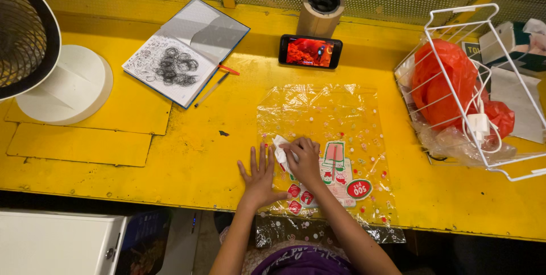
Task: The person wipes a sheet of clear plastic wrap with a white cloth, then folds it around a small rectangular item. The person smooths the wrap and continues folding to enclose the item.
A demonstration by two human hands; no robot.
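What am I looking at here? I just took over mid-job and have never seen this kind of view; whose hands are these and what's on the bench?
There is no machine: one camera worn on a person's head looks down at their own bare hands over a yellow workbench. The left hand lies flat, fingers spread, at the edge of a stack of clear printed plastic bags. The right hand pinches a small white piece against the bags. Further back lie an open notebook with a pen, a phone showing a red picture, and a paper roll. A white wire basket stands right, a fan base left.

R hand on white wrapper, prob. paper, L hand flat
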